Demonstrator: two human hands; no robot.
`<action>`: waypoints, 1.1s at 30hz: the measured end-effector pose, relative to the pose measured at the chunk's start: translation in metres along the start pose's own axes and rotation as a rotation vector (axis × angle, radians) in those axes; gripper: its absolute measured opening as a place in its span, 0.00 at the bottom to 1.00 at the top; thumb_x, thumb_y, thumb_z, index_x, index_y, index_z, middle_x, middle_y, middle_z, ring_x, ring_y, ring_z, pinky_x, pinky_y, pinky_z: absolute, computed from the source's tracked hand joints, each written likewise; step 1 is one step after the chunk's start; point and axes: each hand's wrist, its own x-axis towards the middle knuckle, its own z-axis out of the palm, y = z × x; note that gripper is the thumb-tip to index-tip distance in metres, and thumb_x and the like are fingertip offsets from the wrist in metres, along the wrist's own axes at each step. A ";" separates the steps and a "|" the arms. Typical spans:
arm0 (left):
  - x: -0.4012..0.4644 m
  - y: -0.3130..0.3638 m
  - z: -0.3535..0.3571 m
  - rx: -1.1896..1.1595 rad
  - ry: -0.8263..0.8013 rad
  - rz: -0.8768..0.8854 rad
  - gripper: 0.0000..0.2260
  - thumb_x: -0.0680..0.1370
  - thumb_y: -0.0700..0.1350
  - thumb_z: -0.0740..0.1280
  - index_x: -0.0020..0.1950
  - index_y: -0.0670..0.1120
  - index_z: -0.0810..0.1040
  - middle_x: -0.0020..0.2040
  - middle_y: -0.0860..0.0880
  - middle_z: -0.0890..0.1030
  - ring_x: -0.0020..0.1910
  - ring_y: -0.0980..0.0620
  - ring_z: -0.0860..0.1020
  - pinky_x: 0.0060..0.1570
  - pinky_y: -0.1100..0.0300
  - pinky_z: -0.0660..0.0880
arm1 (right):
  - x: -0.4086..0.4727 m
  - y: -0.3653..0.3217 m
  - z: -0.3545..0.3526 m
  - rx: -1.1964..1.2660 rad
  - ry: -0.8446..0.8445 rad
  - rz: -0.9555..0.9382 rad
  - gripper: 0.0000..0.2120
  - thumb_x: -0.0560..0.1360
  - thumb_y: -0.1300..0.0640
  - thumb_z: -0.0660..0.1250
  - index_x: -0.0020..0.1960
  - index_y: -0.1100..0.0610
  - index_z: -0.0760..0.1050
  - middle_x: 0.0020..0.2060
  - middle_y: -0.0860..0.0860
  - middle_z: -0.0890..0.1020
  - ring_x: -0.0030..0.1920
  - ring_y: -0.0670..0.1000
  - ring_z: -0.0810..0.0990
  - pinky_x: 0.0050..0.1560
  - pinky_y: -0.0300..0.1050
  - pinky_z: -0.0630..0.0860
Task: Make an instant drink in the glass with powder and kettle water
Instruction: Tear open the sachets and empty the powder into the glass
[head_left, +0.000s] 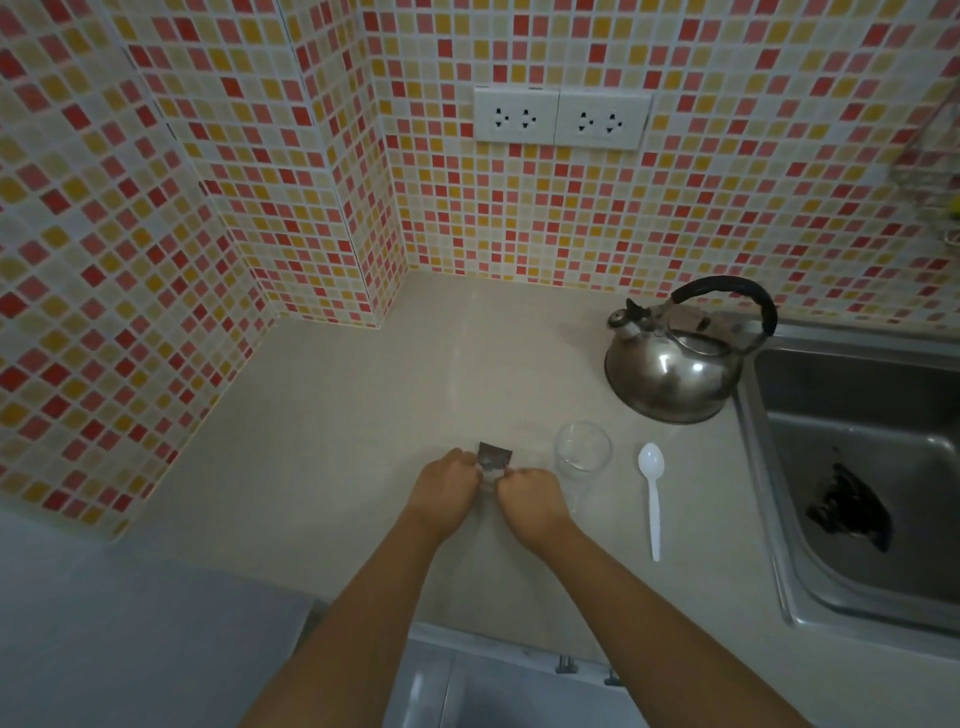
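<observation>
Sachet (494, 456) pinched between both hands over the worktop (322, 426), left hand (448, 486) and right hand (525, 498) close together, fingers curled on its near edge. Dark top of packet poking up past the knuckles; whether already torn, cannot tell. Step in hand, by judgement: opening the powder.

Glass (582, 451) upright, empty-looking, just right of the right hand. White plastic spoon (651, 486) lying beyond it. Steel kettle (672, 364) further back, near the sink (774, 467), lid on.

To do well: shake powder down before tearing. Grip either side of one corner, tear across in opposite directions, slow and short. Keep packet upright, low, clear of the glass rim. Then shift over the glass and tip. Risk: sudden rip scattering powder; elbow knocking the glass.
</observation>
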 end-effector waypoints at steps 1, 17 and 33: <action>-0.001 -0.001 -0.001 0.014 -0.002 0.011 0.12 0.79 0.41 0.57 0.53 0.39 0.78 0.54 0.42 0.78 0.54 0.43 0.76 0.44 0.55 0.67 | 0.004 0.002 0.003 0.003 -0.044 0.011 0.07 0.71 0.62 0.65 0.45 0.59 0.82 0.44 0.57 0.86 0.45 0.56 0.85 0.43 0.44 0.77; -0.011 0.008 -0.004 0.096 -0.022 -0.008 0.13 0.78 0.37 0.56 0.55 0.40 0.78 0.56 0.42 0.79 0.58 0.44 0.76 0.50 0.53 0.72 | 0.004 -0.007 0.002 0.040 0.030 0.083 0.03 0.65 0.59 0.72 0.39 0.57 0.83 0.36 0.56 0.86 0.37 0.53 0.85 0.35 0.40 0.77; -0.021 0.037 -0.138 -0.409 0.007 -0.181 0.10 0.73 0.37 0.65 0.48 0.41 0.85 0.46 0.39 0.85 0.47 0.42 0.83 0.50 0.54 0.80 | -0.023 0.009 -0.076 1.094 0.470 0.465 0.08 0.71 0.65 0.67 0.46 0.63 0.84 0.42 0.55 0.86 0.42 0.51 0.82 0.45 0.40 0.75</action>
